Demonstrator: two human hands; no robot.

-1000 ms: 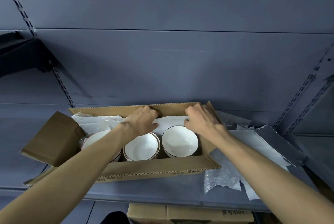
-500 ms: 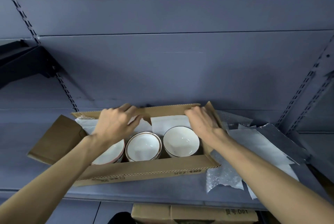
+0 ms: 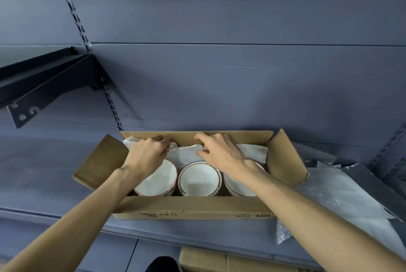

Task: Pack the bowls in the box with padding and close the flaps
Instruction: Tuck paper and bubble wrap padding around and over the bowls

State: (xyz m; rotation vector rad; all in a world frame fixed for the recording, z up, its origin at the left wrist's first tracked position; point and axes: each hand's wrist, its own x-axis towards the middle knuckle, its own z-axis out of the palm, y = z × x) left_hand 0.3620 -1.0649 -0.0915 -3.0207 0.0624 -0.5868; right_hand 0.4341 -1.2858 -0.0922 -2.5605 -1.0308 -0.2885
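Your left hand (image 3: 146, 155) and right hand (image 3: 222, 154) have drawn closer together, fingers pinching the white padding (image 3: 186, 155) behind three bowls (image 3: 199, 180) in the box (image 3: 193, 208); padding looks nearly tucked, flaps unclosed.

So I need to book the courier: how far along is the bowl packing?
Done: three bowls sit in a row inside the box. In hand: the left hand and right hand are both working the white padding along the far wall. Left: all four flaps are open, and more padding sheets lie outside to the right.
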